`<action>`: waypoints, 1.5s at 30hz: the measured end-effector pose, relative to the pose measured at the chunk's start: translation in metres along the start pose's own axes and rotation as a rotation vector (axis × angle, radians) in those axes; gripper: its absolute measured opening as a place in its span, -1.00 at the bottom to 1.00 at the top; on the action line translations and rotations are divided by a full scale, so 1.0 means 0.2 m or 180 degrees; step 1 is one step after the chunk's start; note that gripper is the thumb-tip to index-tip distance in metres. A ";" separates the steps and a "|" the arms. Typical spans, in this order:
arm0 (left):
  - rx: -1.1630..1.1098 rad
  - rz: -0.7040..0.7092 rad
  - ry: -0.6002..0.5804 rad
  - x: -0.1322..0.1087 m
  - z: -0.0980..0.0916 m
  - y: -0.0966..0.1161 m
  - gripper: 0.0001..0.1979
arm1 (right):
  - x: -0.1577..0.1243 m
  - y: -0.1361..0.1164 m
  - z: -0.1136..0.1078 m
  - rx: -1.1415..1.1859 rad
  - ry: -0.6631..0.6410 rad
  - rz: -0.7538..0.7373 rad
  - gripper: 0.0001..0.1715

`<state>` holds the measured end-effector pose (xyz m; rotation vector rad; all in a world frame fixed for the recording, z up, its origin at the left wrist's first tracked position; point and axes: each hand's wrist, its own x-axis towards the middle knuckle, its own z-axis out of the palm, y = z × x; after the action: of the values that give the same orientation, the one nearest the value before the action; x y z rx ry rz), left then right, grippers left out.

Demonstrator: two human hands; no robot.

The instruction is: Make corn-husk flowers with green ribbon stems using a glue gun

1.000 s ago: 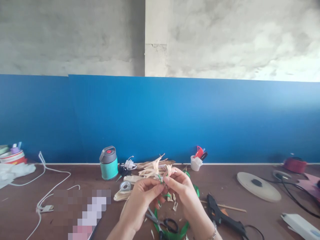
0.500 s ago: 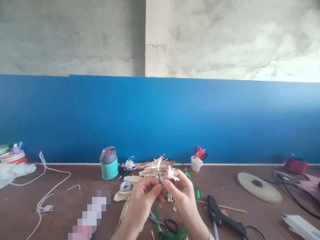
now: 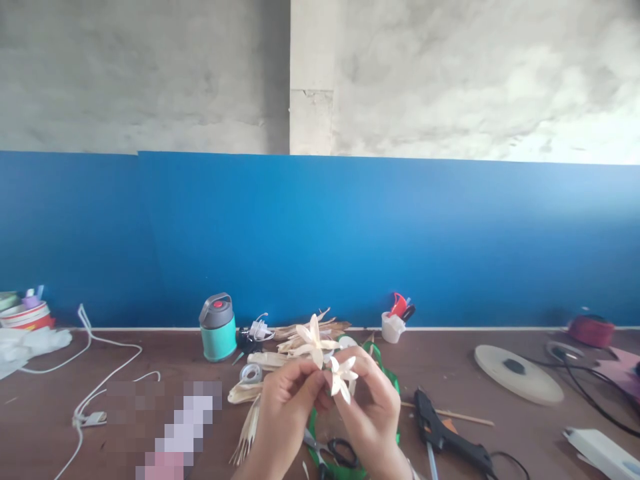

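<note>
Two cream-white handmade flowers with pointed petals are held close together over the table. The larger flower [image 3: 314, 343] stands above the fingertips of my left hand [image 3: 291, 395], which is pinched on its stem. My right hand [image 3: 374, 393] has its fingers closed around the smaller flower [image 3: 343, 380], whose petals face me. The stems are mostly hidden by the fingers. Under my hands lie scissors [image 3: 343, 452] with black handles and green ribbon [image 3: 313, 427]. Pale dried husk-like strips [image 3: 250, 427] spread beside my left hand.
A glue gun [image 3: 450, 433] and a thin stick [image 3: 470, 418] lie to the right, near a round lid [image 3: 519, 375]. Behind are a teal flask [image 3: 219, 333], a tape roll [image 3: 251, 373] and a white cup [image 3: 393, 328] of tools. White cables [image 3: 107, 343] trail at left.
Both flowers have turned so their open petals face me. The smaller flower has moved lower, and my right hand has rotated with its fingers further round it.
</note>
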<state>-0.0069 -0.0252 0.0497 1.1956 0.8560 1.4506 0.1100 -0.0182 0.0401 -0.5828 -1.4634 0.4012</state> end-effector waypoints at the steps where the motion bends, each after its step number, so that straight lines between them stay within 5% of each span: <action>1: 0.0050 0.0009 0.0000 -0.01 0.00 0.00 -0.77 | 0.01 -0.01 0.00 -0.0071 0.0003 -0.0145 -0.84; 13: -0.0124 -0.0091 -0.0072 0.00 0.00 0.00 -0.72 | 0.02 -0.02 -0.01 -0.0211 -0.0105 -0.0431 -0.72; 21: -0.0103 -0.0161 0.0287 0.03 -0.01 -0.02 -0.67 | 0.04 -0.02 0.01 0.0023 -0.0338 0.0816 -0.90; 30: -0.0073 -0.0143 0.0395 0.01 0.01 -0.02 -0.66 | 0.03 0.02 0.03 0.0588 -0.0229 0.1193 -0.85; 39: -0.0316 -0.0280 0.0363 0.03 0.01 -0.03 -0.71 | 0.02 0.07 0.07 0.1653 -0.0140 0.2101 -0.82; 45: -0.0388 -0.0301 0.0721 0.04 -0.01 0.00 -0.72 | 0.06 0.04 0.06 0.1158 -0.0285 0.2182 -0.78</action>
<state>-0.0096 -0.0163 0.0514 0.9001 0.9498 1.5566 0.1006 -0.0032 0.0442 -0.7659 -1.1988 1.2150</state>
